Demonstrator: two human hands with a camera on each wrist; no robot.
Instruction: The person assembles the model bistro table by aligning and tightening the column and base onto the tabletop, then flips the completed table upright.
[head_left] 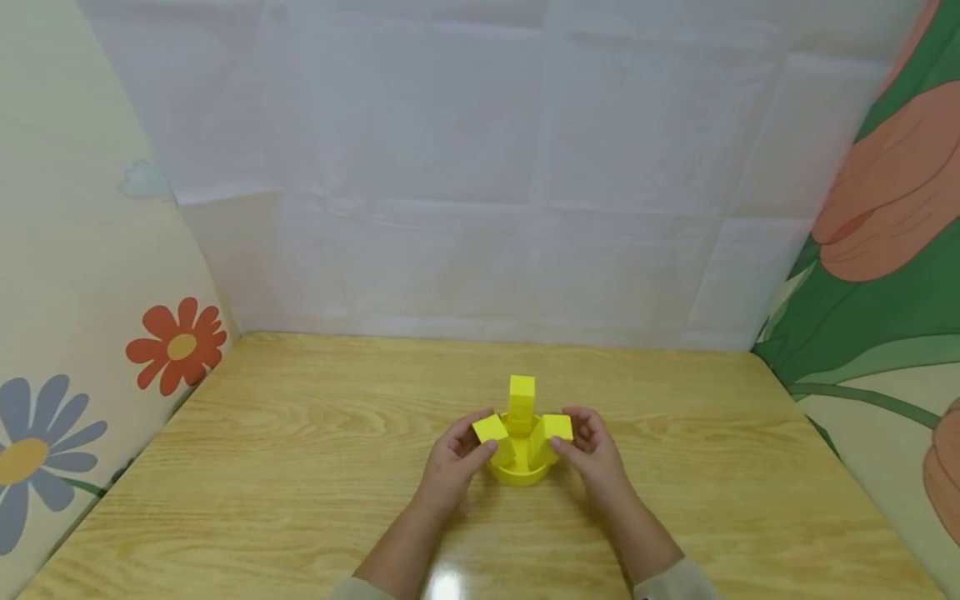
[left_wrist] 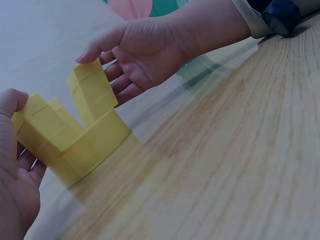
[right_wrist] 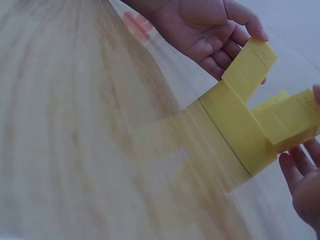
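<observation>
A yellow plastic holder with a low round base [head_left: 519, 478] stands on the table. Three blocky yellow uprights rise from its ring, leaning outward at the front left and front right. My left hand [head_left: 447, 465] pinches the left upright [head_left: 492, 432], thumb near its top and fingers behind. Opposite it, my right hand [head_left: 602, 463] holds the right upright [head_left: 556, 428] in the same way. Behind them, the back upright [head_left: 522, 398] is untouched. Faint raised markings show on the uprights' outer faces in both wrist views, where the base [left_wrist: 95, 152] meets the tabletop.
The wood-grain table [head_left: 300, 467] spreads around both hands. A white creased sheet [head_left: 480, 167] hangs along its back edge. Flower-printed cloths flank it, with a red flower [head_left: 180, 346] on the left cloth and large pink blooms [head_left: 892, 183] on the right.
</observation>
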